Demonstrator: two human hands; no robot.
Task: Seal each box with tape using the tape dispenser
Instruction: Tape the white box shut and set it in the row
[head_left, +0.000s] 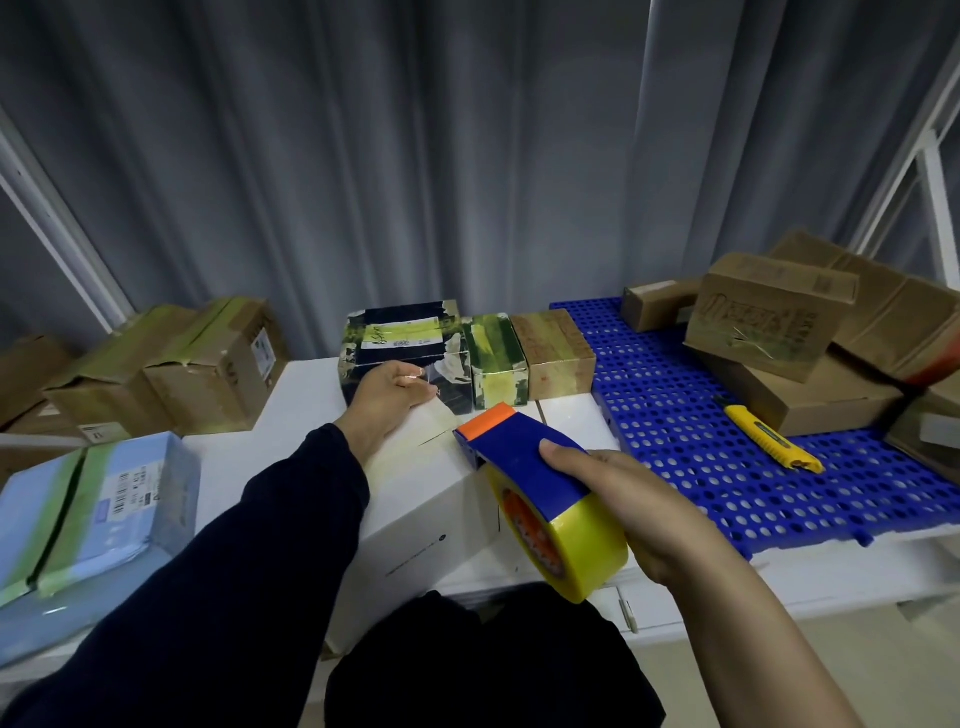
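Observation:
A white box (415, 514) lies in front of me on the table. My right hand (634, 499) grips the blue and orange tape dispenser (524, 457) with its yellow tape roll (582, 540), its orange nose resting on the box top. A clear strip of tape (441, 415) runs from the dispenser along the box top to my left hand (387, 397), which pinches the strip's free end at the box's far edge.
Behind the white box stand a dark taped box (405, 343), a green-taped box (493, 353) and a brown box (556, 353). Cardboard boxes (779, 322) and a yellow utility knife (769, 439) lie on the blue perforated mat (675, 415). Left: a light blue box (98, 514) and more cartons (218, 364).

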